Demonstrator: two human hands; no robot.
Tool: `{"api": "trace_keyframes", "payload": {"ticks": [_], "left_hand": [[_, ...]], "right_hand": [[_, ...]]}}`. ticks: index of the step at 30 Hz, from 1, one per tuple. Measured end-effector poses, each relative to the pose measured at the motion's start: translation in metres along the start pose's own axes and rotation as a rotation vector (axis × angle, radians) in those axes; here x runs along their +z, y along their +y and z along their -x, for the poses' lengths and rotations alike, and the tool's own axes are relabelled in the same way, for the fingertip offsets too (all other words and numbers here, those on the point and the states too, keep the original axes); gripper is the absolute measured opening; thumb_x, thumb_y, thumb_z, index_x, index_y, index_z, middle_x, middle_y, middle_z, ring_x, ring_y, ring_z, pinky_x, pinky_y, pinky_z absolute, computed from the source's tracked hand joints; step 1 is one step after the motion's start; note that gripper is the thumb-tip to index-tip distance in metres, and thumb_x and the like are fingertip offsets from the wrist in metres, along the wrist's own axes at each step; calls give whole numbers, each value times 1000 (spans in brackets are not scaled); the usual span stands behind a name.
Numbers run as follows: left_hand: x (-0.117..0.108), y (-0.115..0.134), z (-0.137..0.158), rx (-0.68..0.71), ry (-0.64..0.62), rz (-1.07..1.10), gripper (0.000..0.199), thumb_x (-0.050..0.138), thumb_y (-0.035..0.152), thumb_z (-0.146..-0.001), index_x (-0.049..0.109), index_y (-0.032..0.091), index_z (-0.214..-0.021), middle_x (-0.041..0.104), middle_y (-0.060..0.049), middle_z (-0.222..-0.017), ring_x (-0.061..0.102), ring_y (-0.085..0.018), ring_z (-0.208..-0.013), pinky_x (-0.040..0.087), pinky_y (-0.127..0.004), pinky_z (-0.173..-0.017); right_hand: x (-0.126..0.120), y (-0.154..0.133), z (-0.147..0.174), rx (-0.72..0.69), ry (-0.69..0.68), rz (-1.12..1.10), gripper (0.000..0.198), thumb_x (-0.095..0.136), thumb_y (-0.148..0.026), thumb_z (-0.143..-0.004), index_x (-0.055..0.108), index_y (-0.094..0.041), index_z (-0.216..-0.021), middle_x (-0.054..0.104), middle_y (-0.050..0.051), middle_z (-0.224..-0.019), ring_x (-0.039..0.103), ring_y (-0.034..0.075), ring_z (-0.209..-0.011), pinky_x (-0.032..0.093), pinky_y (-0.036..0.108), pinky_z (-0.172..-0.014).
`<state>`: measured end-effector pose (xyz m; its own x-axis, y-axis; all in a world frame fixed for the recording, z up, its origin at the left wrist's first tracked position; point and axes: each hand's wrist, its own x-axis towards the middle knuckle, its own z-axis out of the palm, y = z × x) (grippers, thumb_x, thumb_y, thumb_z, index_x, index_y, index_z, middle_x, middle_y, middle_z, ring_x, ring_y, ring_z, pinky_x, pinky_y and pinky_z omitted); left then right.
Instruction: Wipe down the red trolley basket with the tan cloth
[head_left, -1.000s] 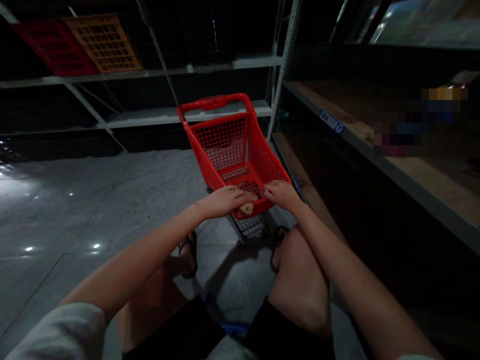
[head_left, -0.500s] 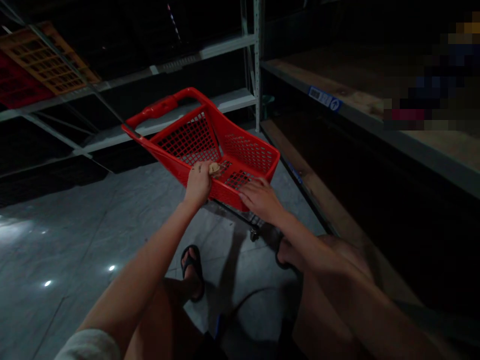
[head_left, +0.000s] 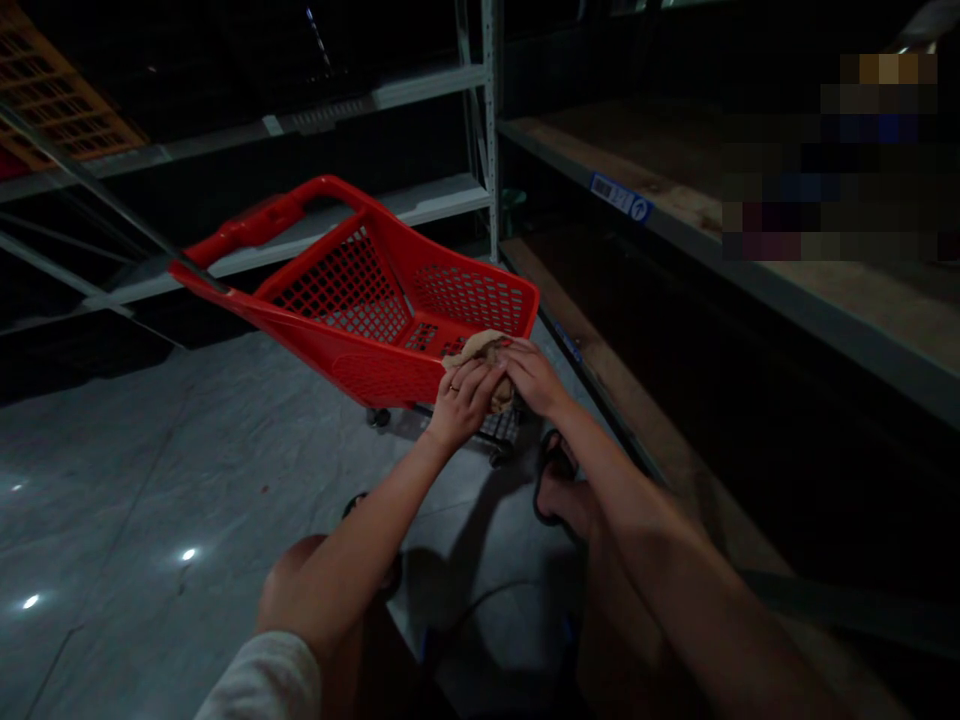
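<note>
A red plastic shopping cart [head_left: 360,370] with lattice sides stands on the floor, its handle toward the far left. A crumpled tan cloth [head_left: 480,347] lies over the cart basket's near corner. My left hand [head_left: 463,402], a ring on one finger, is curled over the cloth from the left. From the right, my right hand [head_left: 534,378] closes on the cloth's other side, its fingertips meeting those of my left hand. The fingers and the cloth cover that corner of the basket.
Grey metal shelving [head_left: 491,150] runs behind the cart, with an orange crate [head_left: 67,90] at upper left. On the right, a wooden shelf [head_left: 712,190] carries a blue label [head_left: 619,197]. My sandalled foot [head_left: 555,480] is close to the cart's front wheel.
My left hand has slid right along the cart's rim to the near corner with the cloth, which now shows more spread out. My right hand has come onto the cloth. The view has shifted.
</note>
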<state>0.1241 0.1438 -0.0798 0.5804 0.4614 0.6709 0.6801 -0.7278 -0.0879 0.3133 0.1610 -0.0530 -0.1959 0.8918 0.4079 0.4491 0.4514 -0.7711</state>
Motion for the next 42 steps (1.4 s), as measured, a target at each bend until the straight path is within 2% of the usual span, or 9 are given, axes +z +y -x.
{"api": "trace_keyframes", "payload": {"ticks": [7, 14, 20, 23, 27, 31, 33, 39, 42], "left_hand": [[-33, -60, 35, 249, -92, 5, 30, 54, 22, -100, 69, 34, -123, 72, 0, -119, 63, -16, -118, 45, -32, -108], [-43, -81, 38, -333, 257, -81, 26, 57, 21, -96, 64, 20, -122, 50, -15, -126, 47, -30, -124, 46, -49, -103], [2, -44, 57, -166, -347, -109, 30, 60, 20, -93, 68, 20, -122, 64, -17, -123, 55, -33, -119, 45, -57, -103], [6, -44, 67, -18, -445, -74, 26, 65, 18, -90, 73, 27, -113, 70, -10, -119, 59, -29, -115, 43, -53, -108], [-17, -61, 49, 97, -206, -97, 25, 61, 20, -96, 70, 28, -119, 69, -8, -121, 58, -25, -118, 46, -42, -103], [-41, -71, 18, -88, 274, -39, 24, 62, 26, -98, 67, 31, -122, 64, -5, -118, 56, -20, -116, 46, -36, -101], [-39, -65, 16, -167, 329, -30, 23, 63, 29, -98, 67, 31, -121, 63, -4, -116, 55, -21, -115, 44, -39, -105], [5, -35, 61, 79, -407, -35, 25, 58, 20, -97, 69, 24, -120, 66, -9, -118, 57, -24, -115, 45, -42, -105], [13, -41, 68, 193, -516, -14, 21, 60, 16, -96, 70, 21, -113, 69, -7, -112, 60, -21, -109, 48, -35, -97]], "right_hand": [[6, -12, -6, 163, 75, -46, 70, 26, -67, -101, 77, -22, -83, 78, 8, -92, 69, 24, -102, 48, 38, -104], [0, -40, -16, 227, -60, 391, 49, 43, -43, -103, 79, -21, -77, 78, 8, -81, 70, 22, -95, 47, 34, -98], [28, -79, -35, 166, -91, 81, 39, 43, -35, -103, 80, -24, -105, 81, 3, -110, 73, 20, -107, 51, 30, -98], [45, -84, -47, 208, -59, -64, 42, 41, -39, -103, 81, -23, -105, 81, 3, -112, 73, 20, -110, 51, 31, -100], [49, -76, -52, 268, -88, -48, 43, 45, -46, -101, 82, -25, -103, 81, 4, -108, 73, 23, -109, 50, 34, -101], [43, -70, -53, 290, -133, -104, 51, 45, -52, -99, 83, -19, -87, 81, 4, -88, 75, 24, -95, 53, 33, -91], [42, -69, -55, 316, -113, -115, 55, 46, -56, -98, 82, -18, -81, 79, 4, -79, 75, 25, -90, 54, 33, -88], [37, -61, -57, 275, -108, -247, 51, 52, -65, -93, 84, -25, -93, 83, 4, -99, 74, 26, -108, 51, 38, -105], [26, -54, -58, 263, -127, -310, 59, 49, -72, -92, 84, -24, -93, 83, 5, -100, 74, 26, -110, 50, 40, -108]]}}
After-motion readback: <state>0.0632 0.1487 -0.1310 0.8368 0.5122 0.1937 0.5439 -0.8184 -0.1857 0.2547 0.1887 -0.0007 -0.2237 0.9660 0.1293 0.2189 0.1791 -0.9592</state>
